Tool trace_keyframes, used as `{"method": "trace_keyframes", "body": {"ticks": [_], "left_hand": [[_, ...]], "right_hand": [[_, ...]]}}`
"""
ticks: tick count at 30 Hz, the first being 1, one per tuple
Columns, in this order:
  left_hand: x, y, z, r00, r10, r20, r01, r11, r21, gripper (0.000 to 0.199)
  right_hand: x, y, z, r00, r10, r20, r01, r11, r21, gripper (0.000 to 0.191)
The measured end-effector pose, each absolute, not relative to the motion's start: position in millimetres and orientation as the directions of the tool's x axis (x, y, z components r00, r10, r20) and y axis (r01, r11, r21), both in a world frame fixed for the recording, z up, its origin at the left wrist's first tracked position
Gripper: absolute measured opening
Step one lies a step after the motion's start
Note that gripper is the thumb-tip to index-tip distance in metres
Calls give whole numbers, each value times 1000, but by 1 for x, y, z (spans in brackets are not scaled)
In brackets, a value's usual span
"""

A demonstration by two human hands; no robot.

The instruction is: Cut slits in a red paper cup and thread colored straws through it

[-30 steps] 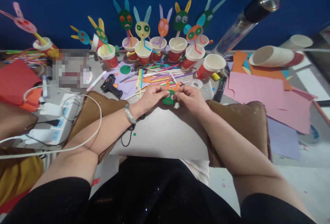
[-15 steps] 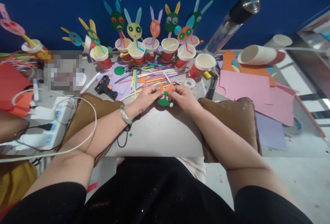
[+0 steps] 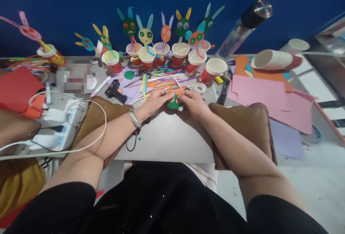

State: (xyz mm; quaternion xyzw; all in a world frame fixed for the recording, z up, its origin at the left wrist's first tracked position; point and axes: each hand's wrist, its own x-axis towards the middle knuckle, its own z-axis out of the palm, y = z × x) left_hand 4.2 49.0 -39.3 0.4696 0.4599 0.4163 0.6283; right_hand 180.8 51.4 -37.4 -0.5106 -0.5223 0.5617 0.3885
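Note:
Between my two hands is a green paper rabbit face (image 3: 173, 105) with orange ears and pale pink eyes. My left hand (image 3: 157, 101) pinches its left edge by the ear. On the other edge, my right hand (image 3: 193, 101) closes thumb and fingers on the same face. The fingertips cover parts of the eyes and the ear bases. Both forearms rest by brown cushions, the left cushion (image 3: 93, 119) and the right cushion (image 3: 242, 126). Beyond my hands lie loose coloured sticks (image 3: 167, 81) and a black glue gun (image 3: 116, 91).
Several red-and-white paper cups (image 3: 147, 59) holding paper rabbit figures line the blue wall. A tall clear bottle (image 3: 235, 34) leans at the back. Pink paper sheets (image 3: 258, 88) lie right. A power strip (image 3: 67, 122) with looping cables and another person's arm (image 3: 16, 126) are at left.
The view has shifted slightly, so the cups and tools appear a little farther right and lower. Both hands keep their pinch on the green rabbit face.

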Motion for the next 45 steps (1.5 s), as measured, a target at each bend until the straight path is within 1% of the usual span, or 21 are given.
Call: {"method": "trace_keyframes", "body": {"ticks": [3,6,12,15,21,24,27,29,32,37,40,45], "left_hand": [[4,50,-39,263,940,-219,-120,257,959,24],[5,49,-37,213,949,-232,-97,257,962,19],[5,47,-32,146,969,-198,-74,210,975,20],[5,48,-34,149,969,-196,-64,207,976,19],[4,49,-38,189,945,-269,-18,277,961,17],[3,48,-38,174,961,-215,-18,221,975,15],[3,48,-40,153,977,-152,-4,155,988,18],[3,48,-42,153,979,-135,10,135,991,20],[3,48,-44,174,976,-135,18,134,991,18],[1,48,-45,190,972,-141,1,144,990,21],[1,48,-44,174,976,-130,-18,135,991,22],[2,46,-39,151,975,-162,6,163,987,21]], "right_hand": [[181,52,-38,-180,966,-186,63,-178,-982,17],[181,53,-39,-183,965,-187,46,-182,-982,21],[179,53,-38,-166,968,-190,54,-184,-982,21],[180,54,-38,-166,968,-186,64,-177,-982,22],[183,57,-44,-166,970,-177,96,-163,-982,21],[184,57,-47,-178,971,-162,96,-146,-985,22],[184,58,-50,-184,968,-168,86,-155,-984,25],[184,59,-50,-191,967,-169,93,-153,-984,27],[184,59,-50,-193,969,-153,115,-132,-985,30],[184,57,-49,-190,972,-139,141,-113,-984,31],[184,55,-47,-199,970,-137,154,-107,-982,32],[184,53,-43,-237,961,-143,168,-104,-980,34]]}}
